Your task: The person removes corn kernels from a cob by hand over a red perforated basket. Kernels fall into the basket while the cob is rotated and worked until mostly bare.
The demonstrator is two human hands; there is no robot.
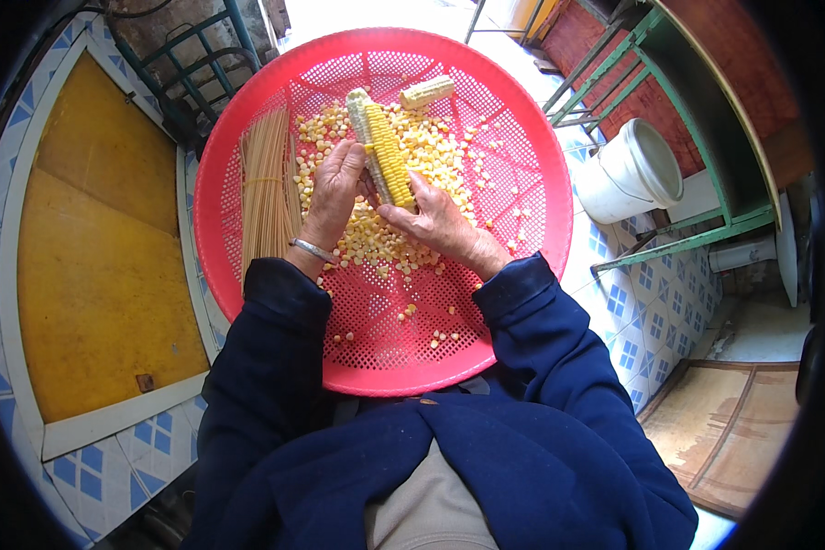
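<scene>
Between my two hands is a partly shelled corn cob, tilted, with yellow kernel rows on its right side and bare pale cob on its left. My left hand, a bracelet at its wrist, grips the cob's left side with the thumb by the kernels. Around the lower end my right hand is closed, its thumb along the cob. Below lies a heap of loose corn kernels in a round red plastic sieve basket. A bare cob piece rests near the far rim.
A banded bundle of thin sticks lies along the basket's left side. To the right, a lidded white bucket stands by a green metal frame. A yellow wooden panel is at left, and a dark metal rack at upper left.
</scene>
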